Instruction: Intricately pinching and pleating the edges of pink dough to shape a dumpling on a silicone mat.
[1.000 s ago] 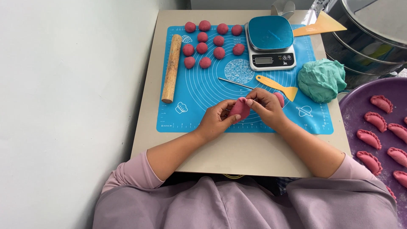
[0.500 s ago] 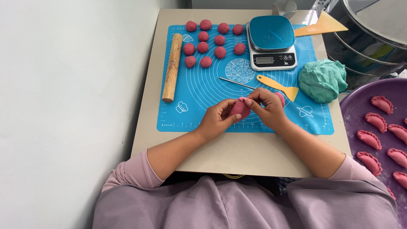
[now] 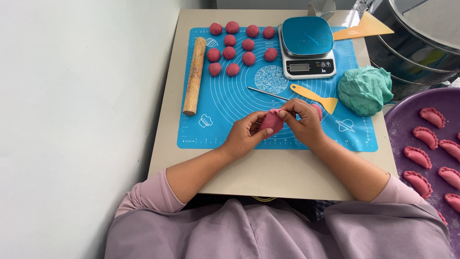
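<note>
My left hand (image 3: 247, 135) and my right hand (image 3: 302, 122) meet over the front of a blue baking mat (image 3: 225, 103). Between their fingers they pinch a folded pink dough dumpling (image 3: 271, 121). Another bit of pink dough (image 3: 317, 110) shows just behind my right hand. Several pink dough balls (image 3: 239, 48) lie in rows at the mat's far left. A thin metal stick (image 3: 268, 93) and a yellow spatula (image 3: 314, 97) lie just beyond my hands.
A wooden rolling pin (image 3: 195, 75) lies along the mat's left edge. A kitchen scale (image 3: 307, 47) stands at the back, a yellow scraper (image 3: 362, 29) beside it. A green dough lump (image 3: 365, 89) sits right. A purple tray (image 3: 448, 112) holds several shaped pink dumplings (image 3: 421, 136). Steel pots (image 3: 421, 43) stand far right.
My fingers have shifted slightly along the dumpling's edge; the hands stay in the same place over the mat.
</note>
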